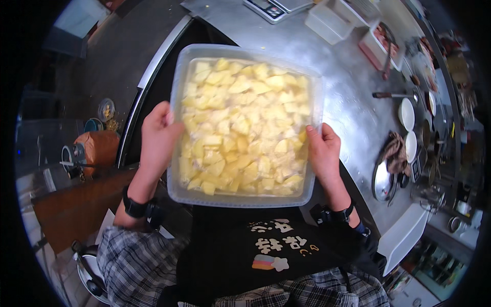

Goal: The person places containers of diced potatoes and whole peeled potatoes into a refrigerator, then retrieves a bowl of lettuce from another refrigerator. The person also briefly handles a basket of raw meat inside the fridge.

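Observation:
A square translucent plastic tub [240, 201] is held up in front of my body, over the dark gap beside the steel counter. It is full of pale yellow chunks that look like cut potato [245, 128], lying in liquid. My left hand [161, 133] grips the tub's left wall, thumb at the rim. On the opposite side, my right hand [325, 148] holds the right wall with the thumb over the rim. Both hands' fingers under the tub are partly hidden. The tub looks roughly level.
A steel counter [353, 97] stretches to the right. On it are a kitchen scale [268, 9], a clear plastic box [330, 23], a white tub of meat [376, 48], a ladle [394, 95], white bowls [406, 113] and a brown cloth [397, 153]. A brown sack [97, 151] stands at the left.

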Demonstrator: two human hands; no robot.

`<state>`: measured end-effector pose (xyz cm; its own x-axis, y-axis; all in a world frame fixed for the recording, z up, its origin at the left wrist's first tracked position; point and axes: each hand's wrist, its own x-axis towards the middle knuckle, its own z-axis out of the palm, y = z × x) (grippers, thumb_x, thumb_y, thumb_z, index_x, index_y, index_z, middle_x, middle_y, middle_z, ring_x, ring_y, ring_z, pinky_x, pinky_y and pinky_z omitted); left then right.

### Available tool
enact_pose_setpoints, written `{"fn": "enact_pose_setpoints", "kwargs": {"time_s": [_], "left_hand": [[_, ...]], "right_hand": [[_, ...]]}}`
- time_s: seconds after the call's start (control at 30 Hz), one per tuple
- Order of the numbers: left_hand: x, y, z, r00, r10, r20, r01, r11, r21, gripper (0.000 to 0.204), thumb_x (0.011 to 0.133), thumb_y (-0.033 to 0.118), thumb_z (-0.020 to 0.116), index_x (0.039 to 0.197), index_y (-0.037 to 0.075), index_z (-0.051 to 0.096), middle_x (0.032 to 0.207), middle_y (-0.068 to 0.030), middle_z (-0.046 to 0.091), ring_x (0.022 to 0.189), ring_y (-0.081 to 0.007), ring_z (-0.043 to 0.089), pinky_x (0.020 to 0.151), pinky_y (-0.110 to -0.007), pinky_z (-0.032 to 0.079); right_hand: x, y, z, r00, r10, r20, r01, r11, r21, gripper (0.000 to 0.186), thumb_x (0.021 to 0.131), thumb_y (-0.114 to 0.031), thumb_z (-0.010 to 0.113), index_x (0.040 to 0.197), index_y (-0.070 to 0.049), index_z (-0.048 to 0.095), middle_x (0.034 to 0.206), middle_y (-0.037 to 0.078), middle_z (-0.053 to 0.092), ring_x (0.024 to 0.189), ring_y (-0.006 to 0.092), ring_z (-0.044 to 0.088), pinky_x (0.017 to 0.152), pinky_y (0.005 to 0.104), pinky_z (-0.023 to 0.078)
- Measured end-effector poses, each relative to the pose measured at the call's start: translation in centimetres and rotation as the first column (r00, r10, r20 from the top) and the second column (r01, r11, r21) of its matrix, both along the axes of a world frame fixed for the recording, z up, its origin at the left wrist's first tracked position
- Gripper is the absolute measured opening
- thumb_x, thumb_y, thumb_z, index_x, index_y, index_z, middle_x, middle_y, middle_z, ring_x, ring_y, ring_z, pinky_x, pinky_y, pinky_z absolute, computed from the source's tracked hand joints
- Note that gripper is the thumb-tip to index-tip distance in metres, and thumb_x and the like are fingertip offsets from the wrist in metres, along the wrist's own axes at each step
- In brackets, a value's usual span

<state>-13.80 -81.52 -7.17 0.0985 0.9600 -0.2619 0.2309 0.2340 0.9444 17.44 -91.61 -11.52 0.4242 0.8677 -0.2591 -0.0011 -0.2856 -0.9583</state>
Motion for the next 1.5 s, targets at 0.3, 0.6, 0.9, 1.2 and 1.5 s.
{"fn": "enact_pose_setpoints", "kwargs": {"time_s": [0.3, 0.6, 0.9, 1.2, 1.5], "left_hand": [[-9.0, -2.1, -6.4, 0.944, 0.321, -0.077, -0.325, 0.944, -0.047, 0.022, 0.077, -0.009, 0.053, 0.072, 0.010, 0.042, 0.070, 0.0087, 0.042, 0.064, 0.0002, 0.039, 0.058, -0.017, 0.032], [-9.8, 0.6, -26.0, 0.942, 0.314, -0.117, -0.321, 0.946, -0.039, 0.022, 0.070, -0.013, 0.050, 0.071, 0.005, 0.037, 0.068, 0.0048, 0.033, 0.068, -0.0051, 0.033, 0.058, -0.022, 0.031], [-2.2, 10.9, -43.9, 0.941, 0.060, -0.332, -0.055, 0.998, 0.025, 0.010, 0.072, -0.003, 0.054, 0.081, 0.001, 0.050, 0.069, -0.0191, 0.053, 0.069, -0.0331, 0.057, 0.062, -0.039, 0.043], [6.8, 21.0, -52.8, 0.911, -0.127, -0.391, 0.130, 0.991, -0.017, 0.008, 0.074, -0.001, 0.054, 0.082, 0.000, 0.052, 0.082, -0.0251, 0.059, 0.087, -0.0452, 0.058, 0.069, -0.047, 0.045], [10.7, 24.8, -58.6, 0.878, -0.188, -0.439, 0.193, 0.981, -0.035, 0.017, 0.081, 0.007, 0.058, 0.096, 0.001, 0.057, 0.091, -0.0263, 0.063, 0.093, -0.0455, 0.060, 0.076, -0.051, 0.047]], "right_hand": [[-6.8, 7.1, -9.7, 0.917, 0.344, -0.204, -0.349, 0.937, 0.011, 0.009, 0.094, -0.008, 0.062, 0.087, -0.002, 0.061, 0.075, -0.007, 0.056, 0.067, -0.0005, 0.044, 0.059, 0.0179, 0.038], [-6.9, 11.2, -25.9, 0.934, 0.310, -0.176, -0.343, 0.918, -0.200, 0.005, 0.090, -0.006, 0.064, 0.085, -0.003, 0.062, 0.075, -0.006, 0.059, 0.067, 0.0014, 0.048, 0.061, 0.0197, 0.041], [0.3, 13.4, -40.6, 0.987, 0.155, 0.035, -0.135, 0.938, -0.319, 0.009, 0.088, -0.003, 0.062, 0.096, 0.000, 0.065, 0.085, 0.002, 0.068, 0.073, 0.0063, 0.058, 0.066, 0.0229, 0.047], [7.4, 16.5, -51.8, 0.978, 0.033, 0.204, 0.053, 0.916, -0.399, 0.011, 0.087, -0.012, 0.067, 0.084, -0.004, 0.060, 0.073, 0.001, 0.058, 0.063, 0.0117, 0.052, 0.054, 0.0295, 0.040], [10.2, 17.7, -57.9, 0.980, -0.043, 0.192, 0.131, 0.872, -0.472, 0.025, 0.088, -0.021, 0.065, 0.104, -0.002, 0.060, 0.099, 0.010, 0.064, 0.091, 0.0258, 0.058, 0.084, 0.0381, 0.045]]}}
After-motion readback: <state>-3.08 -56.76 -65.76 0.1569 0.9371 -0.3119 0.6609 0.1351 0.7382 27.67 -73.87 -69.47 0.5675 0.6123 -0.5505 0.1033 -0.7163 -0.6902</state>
